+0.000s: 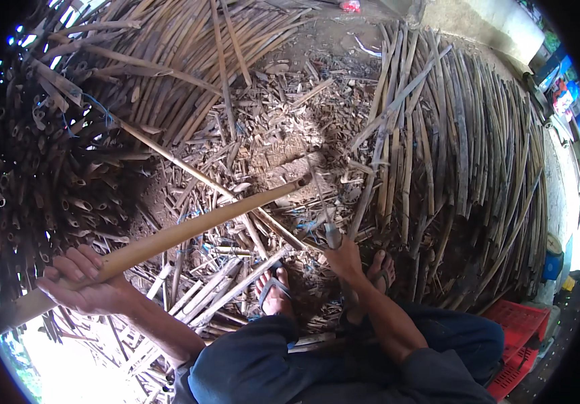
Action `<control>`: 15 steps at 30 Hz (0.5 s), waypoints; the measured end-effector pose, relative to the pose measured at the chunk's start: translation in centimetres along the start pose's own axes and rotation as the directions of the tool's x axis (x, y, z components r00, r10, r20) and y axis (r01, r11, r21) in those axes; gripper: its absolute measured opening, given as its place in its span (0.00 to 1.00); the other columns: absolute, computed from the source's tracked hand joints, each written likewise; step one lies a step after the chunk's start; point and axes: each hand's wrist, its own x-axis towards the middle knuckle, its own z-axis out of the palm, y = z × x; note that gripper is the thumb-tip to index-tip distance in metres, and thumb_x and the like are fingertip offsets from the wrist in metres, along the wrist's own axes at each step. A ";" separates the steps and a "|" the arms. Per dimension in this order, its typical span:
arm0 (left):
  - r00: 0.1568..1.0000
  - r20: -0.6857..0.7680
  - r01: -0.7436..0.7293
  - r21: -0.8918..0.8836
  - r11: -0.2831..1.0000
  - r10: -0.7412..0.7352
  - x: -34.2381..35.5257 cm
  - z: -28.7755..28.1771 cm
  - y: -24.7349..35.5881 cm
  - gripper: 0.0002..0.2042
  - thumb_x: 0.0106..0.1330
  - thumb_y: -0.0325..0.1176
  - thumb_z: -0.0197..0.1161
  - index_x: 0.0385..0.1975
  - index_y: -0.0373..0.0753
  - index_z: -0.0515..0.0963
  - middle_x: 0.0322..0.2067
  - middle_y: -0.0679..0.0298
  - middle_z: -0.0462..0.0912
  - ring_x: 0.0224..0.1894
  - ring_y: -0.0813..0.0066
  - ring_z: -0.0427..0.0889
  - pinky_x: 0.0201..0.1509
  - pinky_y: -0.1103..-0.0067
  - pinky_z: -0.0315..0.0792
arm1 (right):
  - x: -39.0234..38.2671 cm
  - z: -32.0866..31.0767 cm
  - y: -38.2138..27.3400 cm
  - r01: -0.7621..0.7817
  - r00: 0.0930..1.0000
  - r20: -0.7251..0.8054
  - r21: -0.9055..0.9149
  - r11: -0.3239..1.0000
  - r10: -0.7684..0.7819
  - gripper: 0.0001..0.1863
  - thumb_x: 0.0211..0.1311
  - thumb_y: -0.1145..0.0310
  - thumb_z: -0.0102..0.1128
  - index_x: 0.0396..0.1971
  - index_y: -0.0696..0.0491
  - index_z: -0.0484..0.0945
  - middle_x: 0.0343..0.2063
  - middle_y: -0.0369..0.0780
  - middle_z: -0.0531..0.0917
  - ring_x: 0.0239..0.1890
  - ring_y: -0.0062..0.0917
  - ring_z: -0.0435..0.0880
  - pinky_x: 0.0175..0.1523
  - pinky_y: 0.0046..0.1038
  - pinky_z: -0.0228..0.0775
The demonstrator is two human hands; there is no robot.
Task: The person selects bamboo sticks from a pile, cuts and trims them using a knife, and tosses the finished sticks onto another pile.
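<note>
While the left hand (84, 279) wraps its fingers round a thick bamboo pole (192, 230) at its near part, the right hand (344, 259) is closed about the handle of a knife (327, 217), its slim blade blurred and pointing away from the body. Pole slants from lower left to mid-view, its far end over or against a hacked wooden block (293, 168); cannot tell whether they touch.

Progress, as judged: far end looks cut across, the length looks whole and unsplit, so any work along it is left to do. Much cut stock lies about: ranked poles (465, 135) at right, heaped poles (175, 60) upper left, a dark pile of hollow ends (61, 175) far left.

Materials: pole smooth, straw-yellow, round, seemingly tapering (the fisheye may exaggerate this), with a dark hollow mouth. Block pale, rough-faced. Dry, splintery chips (290, 121) carpet the ground, with blue scraps (309, 225) among them. Ranked poles greyer, slightly bowed. Pale, straight-edged strips (239, 288) lie crisscross near the sandalled left foot (279, 303).
</note>
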 end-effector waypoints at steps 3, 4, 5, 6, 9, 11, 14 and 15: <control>1.000 -0.024 0.012 0.054 0.998 -0.011 0.0 -0.4 -0.1 0.16 0.75 0.45 0.51 0.25 0.45 0.70 0.13 0.73 0.60 0.13 0.84 0.59 0.16 0.85 0.57 | 1.5 -3.7 -2.4 0.031 0.988 0.119 0.467 0.884 -0.098 0.15 0.52 0.74 0.61 0.41 0.62 0.75 0.25 0.44 0.82 0.20 0.25 0.81 0.24 0.34 0.73; 0.999 -0.040 0.032 0.039 0.999 -0.031 0.0 -0.5 -0.2 0.16 0.75 0.45 0.51 0.25 0.45 0.70 0.13 0.73 0.60 0.13 0.84 0.59 0.16 0.85 0.57 | 1.8 -5.1 -4.0 0.102 0.984 0.074 0.523 0.846 -0.164 0.15 0.52 0.76 0.62 0.41 0.62 0.74 0.24 0.43 0.82 0.19 0.22 0.80 0.21 0.31 0.71; 0.998 -0.064 -0.001 0.081 0.997 0.006 0.1 -0.6 -0.2 0.17 0.76 0.46 0.49 0.24 0.46 0.68 0.13 0.73 0.59 0.12 0.85 0.58 0.16 0.85 0.58 | 2.0 -6.2 -5.8 0.175 0.972 0.019 0.610 0.773 -0.235 0.16 0.52 0.78 0.63 0.42 0.62 0.73 0.23 0.42 0.81 0.17 0.18 0.79 0.18 0.27 0.69; 0.996 -0.065 -0.052 0.141 0.989 0.062 0.1 -0.5 -0.2 0.18 0.77 0.46 0.46 0.24 0.46 0.65 0.13 0.73 0.58 0.12 0.86 0.57 0.15 0.85 0.58 | 2.1 -7.7 -7.3 0.199 0.966 -0.003 0.645 0.738 -0.258 0.13 0.49 0.77 0.65 0.35 0.57 0.74 0.23 0.34 0.76 0.24 0.19 0.75 0.32 0.27 0.71; 0.998 -0.042 -0.030 0.147 0.989 0.036 0.3 -0.4 -0.2 0.19 0.77 0.47 0.46 0.22 0.48 0.64 0.13 0.73 0.59 0.12 0.86 0.57 0.16 0.85 0.57 | 1.9 -10.4 -12.0 0.424 0.898 -0.197 0.627 0.654 -0.393 0.13 0.51 0.76 0.66 0.34 0.57 0.71 0.22 0.33 0.74 0.24 0.16 0.74 0.31 0.27 0.69; 0.999 -0.032 -0.034 0.142 0.989 0.039 0.5 -0.3 -0.2 0.19 0.77 0.48 0.47 0.22 0.47 0.65 0.13 0.73 0.59 0.12 0.86 0.57 0.16 0.85 0.57 | 1.0 -11.1 -14.5 0.479 0.871 -0.252 0.625 0.617 -0.421 0.12 0.52 0.76 0.66 0.33 0.57 0.70 0.21 0.32 0.73 0.23 0.15 0.73 0.31 0.25 0.68; 1.000 -0.006 0.026 0.116 0.993 -0.026 0.7 -0.7 0.1 0.18 0.74 0.47 0.54 0.22 0.47 0.66 0.13 0.72 0.60 0.14 0.84 0.59 0.19 0.84 0.57 | 0.2 -11.4 -15.8 0.571 0.813 -0.353 0.641 0.513 -0.463 0.12 0.53 0.80 0.65 0.32 0.57 0.69 0.18 0.30 0.72 0.20 0.12 0.71 0.30 0.22 0.66; 1.000 0.000 0.025 0.102 0.994 -0.025 0.7 -0.9 0.2 0.18 0.74 0.47 0.54 0.21 0.46 0.66 0.13 0.73 0.59 0.14 0.85 0.58 0.19 0.84 0.56 | 0.2 -11.0 -15.6 0.626 0.773 -0.378 0.588 0.513 -0.509 0.12 0.53 0.81 0.64 0.32 0.57 0.69 0.17 0.30 0.73 0.19 0.11 0.70 0.29 0.20 0.65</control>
